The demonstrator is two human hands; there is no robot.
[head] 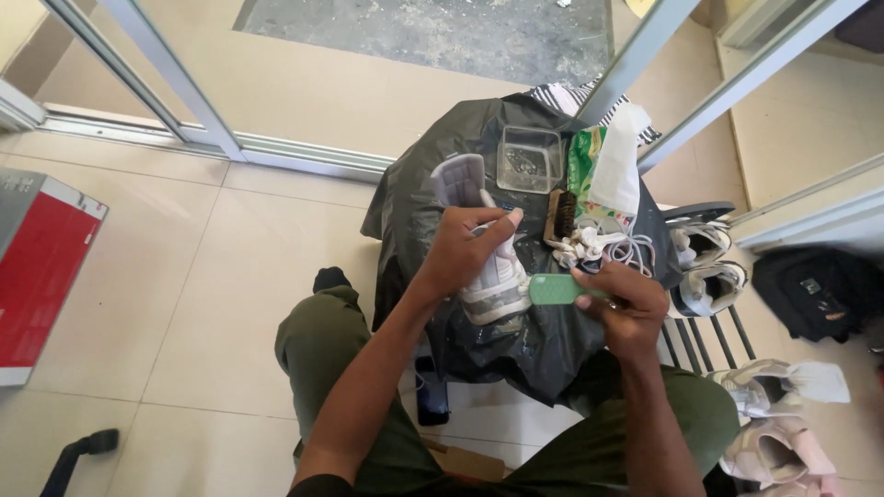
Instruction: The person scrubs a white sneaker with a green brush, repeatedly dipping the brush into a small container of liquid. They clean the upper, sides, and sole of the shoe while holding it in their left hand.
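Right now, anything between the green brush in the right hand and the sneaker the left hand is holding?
Nothing visible. The right hand holds the green brush with its head right beside the sneaker, which the left hand grips over the black plastic sheet. The white laces and brown brush lie behind, off that line.

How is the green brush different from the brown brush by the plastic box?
The green brush is held in the right hand against the shoe; the brown brush lies untouched on the black bag. The green one is pale green plastic; the brown one is dark, showing bristles. Both are small hand brushes.
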